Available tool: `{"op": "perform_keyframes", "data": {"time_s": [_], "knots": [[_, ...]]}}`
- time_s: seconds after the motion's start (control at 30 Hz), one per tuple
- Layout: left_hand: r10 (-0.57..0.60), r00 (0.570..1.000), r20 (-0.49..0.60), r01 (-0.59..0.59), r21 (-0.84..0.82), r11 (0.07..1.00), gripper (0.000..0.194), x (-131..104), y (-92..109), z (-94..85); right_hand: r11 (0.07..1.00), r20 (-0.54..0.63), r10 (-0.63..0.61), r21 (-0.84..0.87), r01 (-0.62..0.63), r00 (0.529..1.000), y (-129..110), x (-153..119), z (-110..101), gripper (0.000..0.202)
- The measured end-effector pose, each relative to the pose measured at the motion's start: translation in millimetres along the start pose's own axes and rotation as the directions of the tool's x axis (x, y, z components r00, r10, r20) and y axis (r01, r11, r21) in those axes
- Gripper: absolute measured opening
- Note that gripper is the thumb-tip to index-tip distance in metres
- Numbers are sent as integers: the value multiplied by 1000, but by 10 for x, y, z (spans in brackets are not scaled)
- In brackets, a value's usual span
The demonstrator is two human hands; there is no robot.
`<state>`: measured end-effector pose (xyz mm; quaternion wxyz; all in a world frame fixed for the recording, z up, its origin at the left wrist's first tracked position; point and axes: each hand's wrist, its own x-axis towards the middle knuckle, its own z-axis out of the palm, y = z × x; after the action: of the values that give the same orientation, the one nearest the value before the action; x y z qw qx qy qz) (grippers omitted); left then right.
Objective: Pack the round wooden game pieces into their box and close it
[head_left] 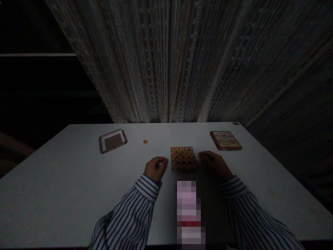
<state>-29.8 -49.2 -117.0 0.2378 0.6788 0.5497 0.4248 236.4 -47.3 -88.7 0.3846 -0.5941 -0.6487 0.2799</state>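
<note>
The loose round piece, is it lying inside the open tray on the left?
No, the loose round piece lies on the bare tabletop, right of the tray.

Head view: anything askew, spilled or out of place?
One piece lies alone on the table, apart from the packed pieces between left hand and right hand, so looks stray. No spill or damage shows in dim light.

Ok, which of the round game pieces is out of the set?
The single round piece lying alone on the white table, beyond the left hand; the others sit packed in rows in the square tray.
</note>
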Motion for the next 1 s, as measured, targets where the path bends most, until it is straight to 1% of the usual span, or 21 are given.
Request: {"op": "perform_keyframes", "data": {"time_s": [0.17, 0.33, 0.5, 0.77, 1.0], "knots": [[-91, 995, -47, 87, -90, 992, 20, 45, -18, -14, 997, -7, 8, 78, -8, 1000, -57, 13, -15, 28], [-115, 991, -70, 107, -116, 988, 18, 97, 75, -128, 995, -8, -45, 90, 45, 999, -162, 26, -57, 26], [-89, 994, -62, 80, -124, 989, 19, 98, 155, -284, 995, 3, -80, 64, 80, 997, -259, 37, -66, 25], [-35, 998, -49, 34, -32, 999, 20, 26, 222, -539, 988, 28, -150, -39, 151, 988, -414, 97, -43, 26], [-33, 998, -60, 33, 0, 999, 21, 15, 192, -718, 979, 84, -199, -34, 202, 976, -598, 182, 3, 23]]}}
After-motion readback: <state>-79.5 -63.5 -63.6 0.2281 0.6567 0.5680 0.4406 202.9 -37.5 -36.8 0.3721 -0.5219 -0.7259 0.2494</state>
